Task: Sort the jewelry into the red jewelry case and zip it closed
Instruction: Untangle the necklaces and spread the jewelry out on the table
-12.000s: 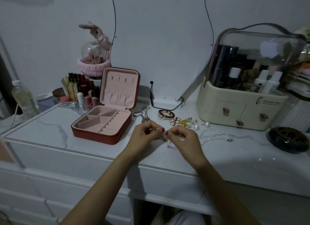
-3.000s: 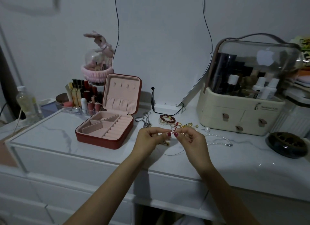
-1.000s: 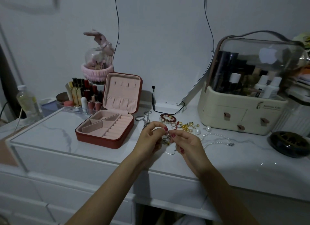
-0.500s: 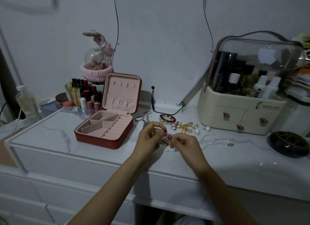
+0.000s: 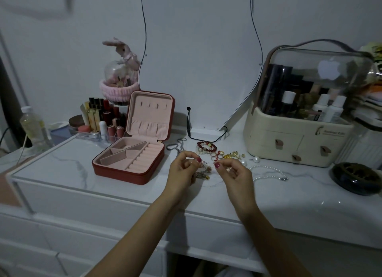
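The red jewelry case point(image 5: 122, 172) lies open on the marble top, its pink compartments bare and its lid upright. To its right, my left hand point(image 5: 183, 169) and my right hand point(image 5: 233, 173) each pinch one end of a thin chain point(image 5: 207, 162) stretched between them; a small pendant cluster point(image 5: 201, 174) hangs by the left palm. Behind the hands lie a silver chain point(image 5: 177, 145), a red bead bracelet point(image 5: 206, 147), several rings and gold earrings point(image 5: 226, 154), two loose pearls point(image 5: 256, 159) and a pearl necklace point(image 5: 268, 172).
A cream cosmetics organiser point(image 5: 297, 144) with a clear dome stands at the back right, a dark round dish point(image 5: 356, 178) beside it. Lipsticks point(image 5: 103, 119), a bunny dome point(image 5: 119, 78) and a bottle point(image 5: 33, 126) crowd the back left. A mirror base and cable point(image 5: 204, 132) sit behind the jewelry.
My hands have drawn slightly apart, pulling the thin chain taut between the fingertips. The case and the loose jewelry have stayed in place.
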